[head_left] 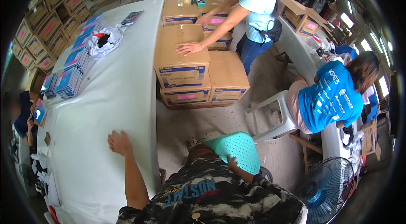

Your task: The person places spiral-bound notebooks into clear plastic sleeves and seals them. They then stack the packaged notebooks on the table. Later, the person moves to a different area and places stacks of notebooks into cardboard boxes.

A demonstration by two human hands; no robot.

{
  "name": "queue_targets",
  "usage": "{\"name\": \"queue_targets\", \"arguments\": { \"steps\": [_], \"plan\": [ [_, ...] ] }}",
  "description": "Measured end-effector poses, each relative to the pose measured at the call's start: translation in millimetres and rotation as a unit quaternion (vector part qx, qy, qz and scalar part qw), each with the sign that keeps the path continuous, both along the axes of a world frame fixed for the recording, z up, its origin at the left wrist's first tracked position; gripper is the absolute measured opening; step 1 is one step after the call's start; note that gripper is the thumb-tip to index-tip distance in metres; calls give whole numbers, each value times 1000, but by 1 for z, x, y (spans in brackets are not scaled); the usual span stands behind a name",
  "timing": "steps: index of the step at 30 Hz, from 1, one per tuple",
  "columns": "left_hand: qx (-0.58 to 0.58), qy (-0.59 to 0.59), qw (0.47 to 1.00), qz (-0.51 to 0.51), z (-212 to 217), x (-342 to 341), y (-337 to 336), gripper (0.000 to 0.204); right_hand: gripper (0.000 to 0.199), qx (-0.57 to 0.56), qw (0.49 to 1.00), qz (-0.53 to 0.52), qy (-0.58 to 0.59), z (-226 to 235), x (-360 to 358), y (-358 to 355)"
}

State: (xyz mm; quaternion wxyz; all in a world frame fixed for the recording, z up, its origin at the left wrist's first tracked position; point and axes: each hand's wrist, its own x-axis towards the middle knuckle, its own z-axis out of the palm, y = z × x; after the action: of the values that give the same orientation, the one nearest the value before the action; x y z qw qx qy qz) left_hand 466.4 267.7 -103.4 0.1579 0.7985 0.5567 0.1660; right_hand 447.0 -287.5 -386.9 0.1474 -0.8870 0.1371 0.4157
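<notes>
My left hand (120, 142) is over the white-covered table (101, 109), its fingers spread and nothing in them. Beside my body, my right hand (232, 162) has its fingers at the near edge of a green plastic stool (239, 150) with a perforated seat. The grip is partly hidden, but the hand appears to hold the stool. Ahead, taped cardboard boxes (182, 50) stand stacked against the table's right side. A co-worker in a light blue shirt (258, 4) has both hands on those boxes.
Stacks of booklets (72, 81) and a crumpled plastic bag (105, 42) lie on the table's far left. A seated co-worker (332, 90) is on a white stool (277, 118) at right. A fan (325, 192) stands near right. Another person (26, 118) holds a booklet at far left.
</notes>
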Motion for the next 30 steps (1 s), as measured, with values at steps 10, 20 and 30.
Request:
{"name": "queue_targets", "arguments": {
  "steps": [10, 20, 30],
  "plan": [
    [25, 1, 1000, 11, 2, -11, 9, 48, 94, 39, 995, 65, 64, 39, 8, 17],
    [51, -15, 999, -7, 0, -3, 6, 47, 87, 86, 992, 66, 71, 40, 7, 5],
    [40, -18, 999, -2, -12, 1, 2, 46, 95, 55, 997, -22, 45, 68, 13, 3]
  ]
}}
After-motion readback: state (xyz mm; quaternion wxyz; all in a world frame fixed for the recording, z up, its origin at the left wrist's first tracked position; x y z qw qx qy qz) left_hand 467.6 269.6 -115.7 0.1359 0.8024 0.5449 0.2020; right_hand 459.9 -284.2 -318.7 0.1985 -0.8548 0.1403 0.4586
